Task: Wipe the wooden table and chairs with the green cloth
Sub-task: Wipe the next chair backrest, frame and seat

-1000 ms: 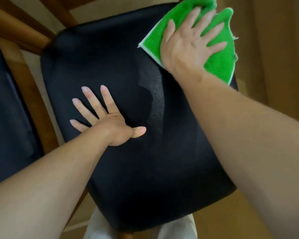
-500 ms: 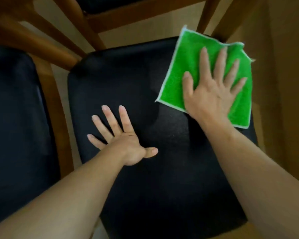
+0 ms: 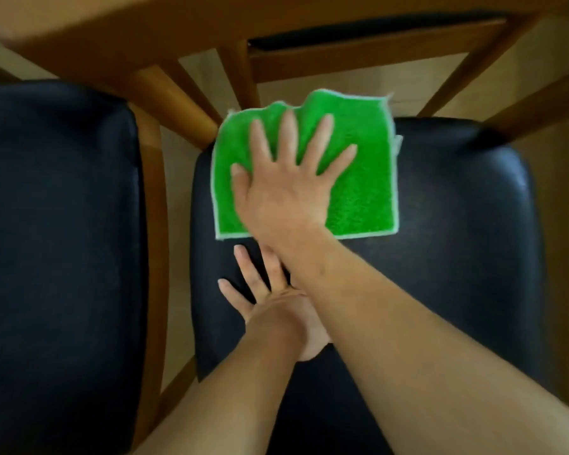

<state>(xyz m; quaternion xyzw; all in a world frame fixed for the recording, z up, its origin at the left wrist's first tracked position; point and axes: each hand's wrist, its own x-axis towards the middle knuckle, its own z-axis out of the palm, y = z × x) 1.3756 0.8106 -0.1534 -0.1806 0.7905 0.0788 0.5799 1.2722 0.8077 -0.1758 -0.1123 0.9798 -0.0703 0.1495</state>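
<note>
My right hand [image 3: 286,188] lies flat with spread fingers on the green cloth [image 3: 358,192], pressing it onto the far left corner of a black padded chair seat [image 3: 457,257]. The cloth's far edge is rumpled and hangs over the seat's back edge. My left hand [image 3: 266,300] rests flat on the same seat just behind the cloth, partly hidden under my right forearm. The wooden table [image 3: 112,31] runs across the top of the view.
A second black chair seat [image 3: 56,224] stands close on the left, with a wooden chair frame rail [image 3: 153,241] between the two. Wooden chair legs and table struts [image 3: 178,100] cross beyond the seats. A third chair [image 3: 358,44] sits under the table at the top.
My right hand has slid the green cloth from the seat's far right corner to its far left corner, crossing over my left hand, which stays flat on the seat.
</note>
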